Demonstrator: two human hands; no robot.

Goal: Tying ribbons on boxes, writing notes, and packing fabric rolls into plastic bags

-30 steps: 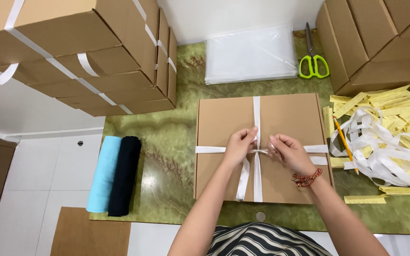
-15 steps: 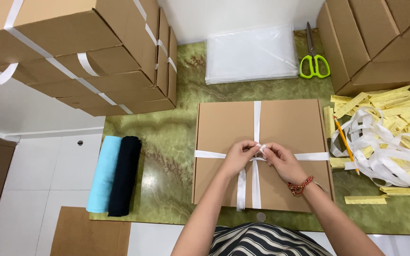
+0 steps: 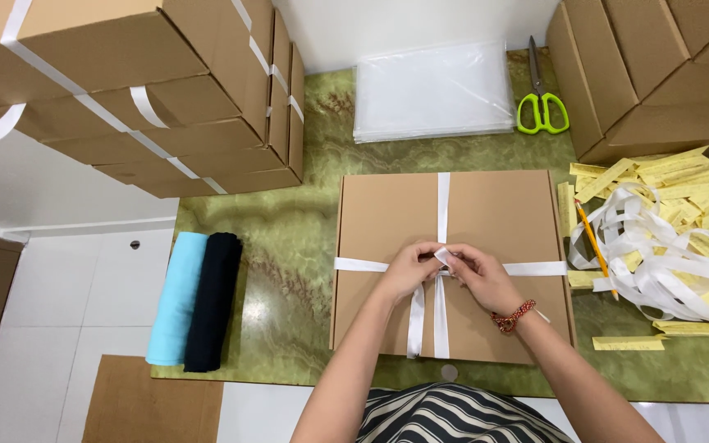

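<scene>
Flat cardboard box [image 3: 387, 221]: laid on the green marble-patterned tabletop [image 3: 289, 246], crossed by white ribbon [image 3: 443, 205]. Ribbon crossing pinched at the box centre by left hand [image 3: 408, 271] and right hand [image 3: 478, 275], fingers closed narrowly. Green-handled scissors [image 3: 542, 111] and loose ribbon pile [image 3: 658, 262] are set aside.

Bright, even overhead light; soft glare on the glossy green marble-patterned tabletop [image 3: 289, 246]; sharp focus, slight edge distortion.

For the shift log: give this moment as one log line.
left hand: pinching white ribbon | right hand: pinching ribbon at crossing | flat cardboard box: closed, ribbon crossed over lid | green scissors: untouched
</scene>
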